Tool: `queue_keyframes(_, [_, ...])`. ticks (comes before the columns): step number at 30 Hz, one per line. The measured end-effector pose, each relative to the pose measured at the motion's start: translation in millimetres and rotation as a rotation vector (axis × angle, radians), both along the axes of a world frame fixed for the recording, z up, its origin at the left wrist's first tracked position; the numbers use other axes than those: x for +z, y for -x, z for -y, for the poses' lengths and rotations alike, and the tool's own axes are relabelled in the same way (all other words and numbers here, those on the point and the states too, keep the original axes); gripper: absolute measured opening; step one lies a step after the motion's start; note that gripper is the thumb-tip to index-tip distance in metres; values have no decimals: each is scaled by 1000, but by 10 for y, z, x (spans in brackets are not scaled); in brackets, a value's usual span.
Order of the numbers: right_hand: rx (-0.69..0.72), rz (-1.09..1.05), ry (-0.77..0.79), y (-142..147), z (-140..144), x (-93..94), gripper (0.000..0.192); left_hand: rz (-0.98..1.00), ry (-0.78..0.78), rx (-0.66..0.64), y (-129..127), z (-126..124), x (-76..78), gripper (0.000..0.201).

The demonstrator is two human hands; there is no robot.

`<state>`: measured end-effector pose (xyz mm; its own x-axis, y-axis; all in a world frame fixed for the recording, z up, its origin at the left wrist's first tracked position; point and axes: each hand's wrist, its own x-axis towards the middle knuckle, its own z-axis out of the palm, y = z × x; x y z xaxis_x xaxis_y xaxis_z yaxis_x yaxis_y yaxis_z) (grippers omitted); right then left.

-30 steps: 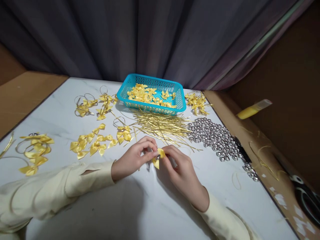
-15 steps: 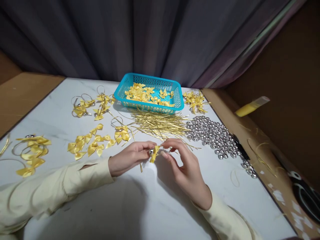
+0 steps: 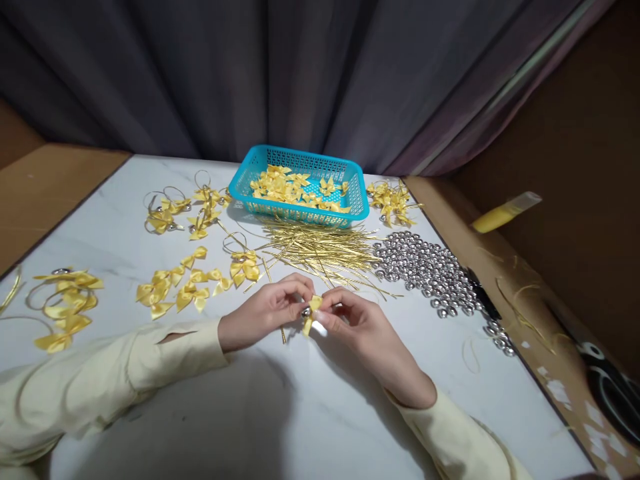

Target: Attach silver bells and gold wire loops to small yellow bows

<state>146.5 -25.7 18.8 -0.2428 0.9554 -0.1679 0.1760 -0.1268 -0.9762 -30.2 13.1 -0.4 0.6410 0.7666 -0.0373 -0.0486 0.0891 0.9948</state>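
My left hand [image 3: 265,313] and my right hand [image 3: 360,327] meet over the white table [image 3: 310,413], pinching one small yellow ribbon bow [image 3: 311,313] between their fingertips. A small silver bell [image 3: 304,311] shows at the bow, against my left fingers. A thin gold wire [image 3: 283,335] hangs down under my left hand. Just beyond the hands lies a pile of gold wire pieces [image 3: 325,250].
A blue basket [image 3: 357,200] of yellow bows stands at the back. Silver bells [image 3: 430,270] are heaped at the right. Loose bows [image 3: 185,287] and bows on wire loops [image 3: 65,307] lie to the left. A yellow tube [image 3: 503,215] and scissors [image 3: 613,393] rest on the brown side surface.
The bow has turned between my fingertips, and my right hand's fingers opened and then closed on it again. The hands stayed in the same spot.
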Motion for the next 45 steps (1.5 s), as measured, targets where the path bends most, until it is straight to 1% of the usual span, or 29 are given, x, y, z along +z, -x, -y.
queue_keyframes(2, [10, -81, 103, 9, 5, 23, 22, -4, -22, -14, 3, 3, -6, 17])
queue_keyframes(5, [37, -197, 222, 7, 9, 49, 24, -3, 22, -49, 5, 12, -26, 19])
queue_keyframes(9, [98, -238, 274, -22, -3, 56, 27, 11, 123, -122, 8, 14, -44, 22])
queue_keyframes(12, [159, -170, 240, -48, -17, 80, 30, 42, 159, -172, 5, 9, -40, 25])
queue_keyframes(16, [179, 9, 113, -80, -17, 172, 26, 49, 147, -200, -4, 9, -17, 26])
queue_keyframes(20, [203, 151, 16, -110, -6, 253, 18, 8, 128, -207, -5, 22, -3, 27])
queue_keyframes(25, [200, 238, -27, -152, -24, 247, 11, 2, 69, -183, 5, 31, -10, 24])
queue_keyframes(27, [202, 250, -25, -165, -35, 243, 10, -17, 32, -167, 11, 30, -15, 23])
queue_keyframes(32, [282, 222, 7, -160, -29, 265, 11, -55, -80, -133, 9, 35, -16, 23])
queue_keyframes(34, [292, 200, 23, -147, -19, 264, 12, -75, -126, -114, -1, 41, -11, 22])
queue_keyframes(38, [273, 170, 59, -135, -13, 238, 12, -107, -186, -81, -18, 50, -2, 19])
queue_keyframes(45, [240, 164, 87, -168, -18, 215, 12, -122, -207, -48, -16, 56, 9, 19])
